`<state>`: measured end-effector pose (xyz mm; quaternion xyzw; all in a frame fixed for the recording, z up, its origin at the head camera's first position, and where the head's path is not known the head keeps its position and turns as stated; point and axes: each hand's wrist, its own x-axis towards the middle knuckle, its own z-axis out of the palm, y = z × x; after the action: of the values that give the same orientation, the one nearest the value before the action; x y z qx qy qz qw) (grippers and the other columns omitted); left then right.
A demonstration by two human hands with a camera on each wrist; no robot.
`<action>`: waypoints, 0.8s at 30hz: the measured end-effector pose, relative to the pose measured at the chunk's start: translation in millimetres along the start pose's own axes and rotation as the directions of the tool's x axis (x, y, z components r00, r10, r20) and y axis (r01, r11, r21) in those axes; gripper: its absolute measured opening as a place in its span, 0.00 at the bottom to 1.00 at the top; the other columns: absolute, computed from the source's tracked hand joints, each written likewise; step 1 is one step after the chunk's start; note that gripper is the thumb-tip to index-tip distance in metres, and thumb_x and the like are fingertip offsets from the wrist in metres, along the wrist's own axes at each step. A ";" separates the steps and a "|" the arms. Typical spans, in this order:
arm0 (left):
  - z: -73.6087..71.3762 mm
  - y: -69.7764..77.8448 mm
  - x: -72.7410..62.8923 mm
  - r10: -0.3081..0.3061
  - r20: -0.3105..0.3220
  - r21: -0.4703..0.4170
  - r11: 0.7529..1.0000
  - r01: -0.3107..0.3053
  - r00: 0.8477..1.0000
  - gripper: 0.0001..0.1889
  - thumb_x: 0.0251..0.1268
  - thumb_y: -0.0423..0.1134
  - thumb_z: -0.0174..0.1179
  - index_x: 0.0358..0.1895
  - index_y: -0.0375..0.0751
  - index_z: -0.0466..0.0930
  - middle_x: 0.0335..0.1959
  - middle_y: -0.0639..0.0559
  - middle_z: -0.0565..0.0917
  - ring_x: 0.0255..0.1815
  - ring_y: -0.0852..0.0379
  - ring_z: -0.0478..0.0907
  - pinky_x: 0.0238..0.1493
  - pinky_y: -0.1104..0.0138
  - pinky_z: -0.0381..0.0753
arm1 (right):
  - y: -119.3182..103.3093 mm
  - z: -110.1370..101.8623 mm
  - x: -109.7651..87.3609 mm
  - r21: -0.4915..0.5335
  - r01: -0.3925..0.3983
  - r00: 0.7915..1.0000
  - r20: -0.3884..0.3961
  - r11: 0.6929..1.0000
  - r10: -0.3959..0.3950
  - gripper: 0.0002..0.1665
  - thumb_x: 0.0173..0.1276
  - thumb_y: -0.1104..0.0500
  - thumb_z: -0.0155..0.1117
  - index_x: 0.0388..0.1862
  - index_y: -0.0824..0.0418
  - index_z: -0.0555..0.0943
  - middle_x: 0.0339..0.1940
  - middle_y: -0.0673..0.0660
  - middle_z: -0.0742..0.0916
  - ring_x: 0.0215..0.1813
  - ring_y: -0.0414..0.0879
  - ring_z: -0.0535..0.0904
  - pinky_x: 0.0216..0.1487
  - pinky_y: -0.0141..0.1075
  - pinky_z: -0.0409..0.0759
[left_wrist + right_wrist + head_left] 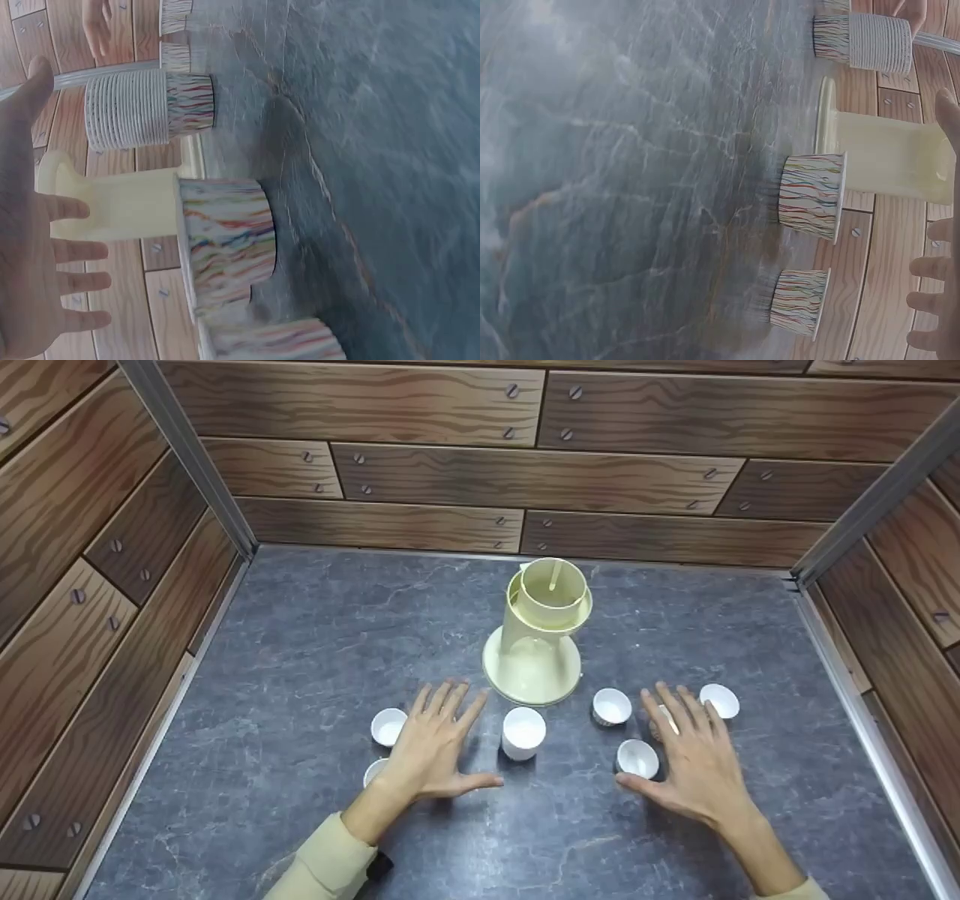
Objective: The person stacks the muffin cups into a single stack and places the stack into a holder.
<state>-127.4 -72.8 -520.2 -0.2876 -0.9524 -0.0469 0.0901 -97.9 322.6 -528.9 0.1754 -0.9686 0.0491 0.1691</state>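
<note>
Currently, the cup stack is standing upright on the desk, its long axis vertical, between the nearer left grip and the more distant right grip; both are hovering, fingers spread wide, holding nothing.

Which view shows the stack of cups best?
The left wrist view: the stack of cups appears large, its layered rims and striped bottom clear. The head view shows it from above, mostly white; the right wrist view, smaller, near the upper edge.
</note>
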 end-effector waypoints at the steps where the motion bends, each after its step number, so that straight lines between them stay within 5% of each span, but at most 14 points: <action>1: 1.0 1.4 0.7 0.004 -0.006 0.004 1.000 -0.004 1.000 0.63 0.48 0.88 0.56 0.83 0.49 0.62 0.78 0.39 0.72 0.79 0.37 0.70 0.79 0.40 0.68 | 0.9 1.2 0.3 0.002 0.003 1.000 -0.004 1.000 -0.003 0.73 0.46 0.16 0.67 0.84 0.55 0.63 0.81 0.64 0.72 0.80 0.68 0.66 0.77 0.68 0.60; 8: 10.9 8.9 7.4 0.032 -0.065 0.049 0.998 -0.029 0.997 0.60 0.51 0.89 0.50 0.80 0.50 0.66 0.72 0.42 0.76 0.73 0.40 0.76 0.74 0.45 0.74 | 6.0 8.4 4.8 -0.003 0.027 1.000 -0.007 1.000 -0.027 0.68 0.54 0.14 0.58 0.82 0.57 0.65 0.78 0.64 0.76 0.77 0.68 0.69 0.76 0.68 0.64; 24: 28.0 19.8 23.1 0.036 -0.054 -0.003 0.999 -0.036 0.998 0.55 0.53 0.86 0.54 0.76 0.50 0.68 0.64 0.45 0.80 0.65 0.44 0.78 0.68 0.48 0.76 | 11.8 19.9 15.4 0.034 0.037 0.999 0.012 0.999 -0.037 0.65 0.52 0.18 0.66 0.79 0.58 0.70 0.71 0.64 0.81 0.71 0.67 0.74 0.74 0.64 0.67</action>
<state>-139.3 -39.9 -542.3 -0.3035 -0.9441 -0.0550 0.1160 -121.8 325.5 -542.7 0.1965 -0.9653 0.0609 0.1610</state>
